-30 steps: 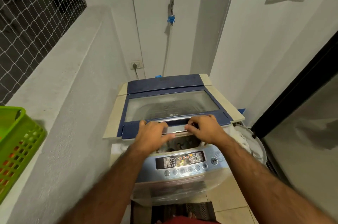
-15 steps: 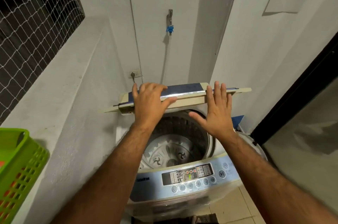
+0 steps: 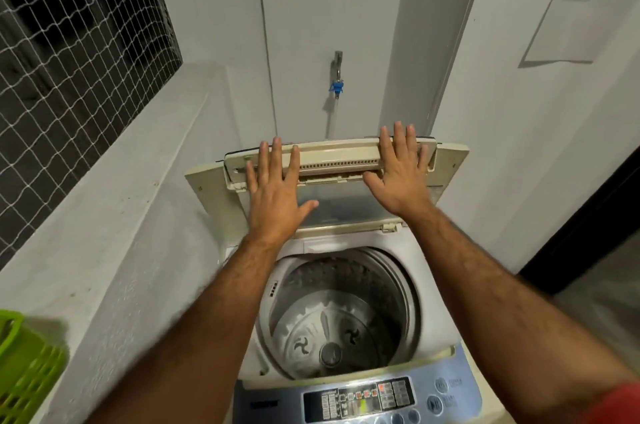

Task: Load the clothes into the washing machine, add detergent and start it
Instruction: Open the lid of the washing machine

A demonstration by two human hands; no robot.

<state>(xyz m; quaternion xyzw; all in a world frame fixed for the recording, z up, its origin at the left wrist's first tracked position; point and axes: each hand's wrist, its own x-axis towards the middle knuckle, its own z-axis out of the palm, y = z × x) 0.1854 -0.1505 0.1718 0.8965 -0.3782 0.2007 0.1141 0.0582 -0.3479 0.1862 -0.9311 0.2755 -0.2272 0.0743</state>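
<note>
The top-loading washing machine [image 3: 446, 382] stands below me with its folding lid [image 3: 332, 160] raised and folded back against the wall. Its steel drum [image 3: 332, 319] lies exposed and holds no clothes. My left hand [image 3: 273, 188] presses flat on the left part of the lid's underside, fingers spread. On the lid's right part rests my right hand [image 3: 398, 174], also flat with fingers apart. The blue control panel [image 3: 360, 399] with buttons runs along the near edge. A green laundry basket [image 3: 24, 371] sits on the ledge at the lower left.
A grey concrete ledge [image 3: 104, 222] runs along the left under a netted window [image 3: 69, 53]. A tap with a blue fitting [image 3: 336, 77] is on the wall behind the machine. A dark doorway [image 3: 595, 215] is at the right.
The lid went from nearly shut, gripped at its handle, to folded and pushed fully upright. Both hands moved up and away with it, and the drum came into view.
</note>
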